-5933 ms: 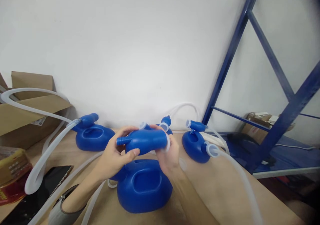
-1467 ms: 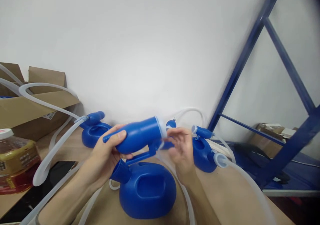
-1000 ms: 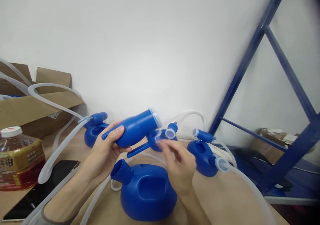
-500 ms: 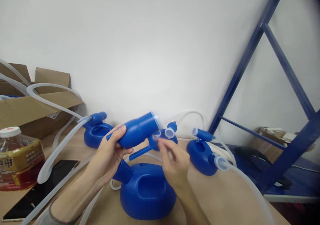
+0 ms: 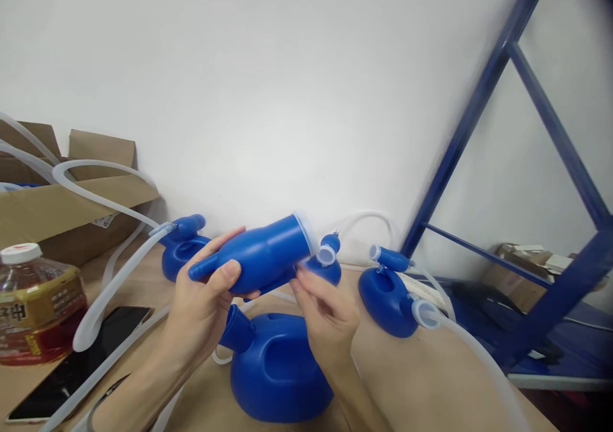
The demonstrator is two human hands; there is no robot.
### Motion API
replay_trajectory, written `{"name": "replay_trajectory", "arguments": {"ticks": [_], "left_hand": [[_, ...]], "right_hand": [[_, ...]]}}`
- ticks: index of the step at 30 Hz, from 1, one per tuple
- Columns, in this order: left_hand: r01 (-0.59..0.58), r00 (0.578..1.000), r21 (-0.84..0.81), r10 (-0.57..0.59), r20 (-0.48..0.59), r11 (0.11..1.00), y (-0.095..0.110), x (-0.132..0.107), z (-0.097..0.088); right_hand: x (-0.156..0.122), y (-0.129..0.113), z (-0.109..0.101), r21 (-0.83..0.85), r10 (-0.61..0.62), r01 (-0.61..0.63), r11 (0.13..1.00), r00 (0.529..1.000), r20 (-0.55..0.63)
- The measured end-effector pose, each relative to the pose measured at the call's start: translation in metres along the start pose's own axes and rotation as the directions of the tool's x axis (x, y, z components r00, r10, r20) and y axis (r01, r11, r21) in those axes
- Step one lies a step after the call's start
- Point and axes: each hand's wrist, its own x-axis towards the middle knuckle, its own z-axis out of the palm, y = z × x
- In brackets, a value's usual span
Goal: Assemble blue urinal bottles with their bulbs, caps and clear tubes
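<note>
My left hand (image 5: 205, 285) is wrapped round a blue plastic urinal spout (image 5: 261, 253), thumb on its side. The spout is tilted, its wide mouth with a pale rim up to the right and its narrow end to the left. My right hand (image 5: 328, 304) is closed in a pinch just under the mouth, by a thin blue bar (image 5: 275, 285) below the spout; what sits between the fingertips is hidden. Below both hands a blue urinal bottle (image 5: 282, 368) stands on the table, its open neck (image 5: 238, 328) pointing up to the left.
More blue bottles with spouts and pale hoses stand behind, at left (image 5: 175, 262), centre (image 5: 325, 267) and right (image 5: 385, 304). At left are a cardboard box (image 5: 96, 227), a drink bottle (image 5: 38, 310) and a phone (image 5: 81, 368). A blue metal rack (image 5: 472, 119) rises at right.
The spout has turned in my left hand, so its narrow end now shows and the bar beneath is mostly hidden. My right hand has shifted slightly left and down, its fingertips still near the mouth.
</note>
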Motion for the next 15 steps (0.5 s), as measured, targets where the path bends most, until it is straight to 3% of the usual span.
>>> {"name": "replay_trajectory", "arguments": {"ticks": [2, 4, 7, 8, 10, 12, 15], "left_hand": [[0.009, 1.0, -0.049, -0.008, 0.024, 0.999, 0.002, 0.001, 0.002], [0.019, 0.999, -0.06, -0.017, 0.038, 0.998, 0.004, 0.007, 0.001], [0.01, 0.997, 0.066, -0.014, 0.071, 0.998, 0.004, 0.025, -0.011], [-0.006, 0.996, 0.153, -0.007, 0.085, 0.988, 0.002, 0.033, -0.018], [-0.063, 0.993, 0.369, 0.02, 0.12, 0.927, -0.006, 0.05, -0.035], [-0.13, 0.98, 0.548, 0.023, 0.197, 0.826, -0.021, 0.065, -0.054], [-0.128, 0.961, 0.628, -0.06, 0.269, 0.768, -0.055, 0.082, -0.079]], "right_hand": [[-0.001, -0.003, 0.001, 0.011, -0.003, 0.003, 1.0, 1.0, -0.014], [0.004, -0.005, -0.002, -0.008, -0.019, 0.019, 1.0, 0.999, 0.048], [0.015, -0.001, -0.012, -0.143, 0.047, -0.003, 0.99, 0.95, 0.307], [0.018, 0.003, -0.018, -0.207, 0.103, -0.016, 0.978, 0.902, 0.419], [0.02, 0.014, -0.028, -0.307, 0.193, 0.01, 0.952, 0.757, 0.624], [0.016, 0.027, -0.036, -0.314, 0.19, 0.097, 0.944, 0.618, 0.763], [0.006, 0.044, -0.038, -0.217, 0.132, 0.105, 0.971, 0.521, 0.843]]}}
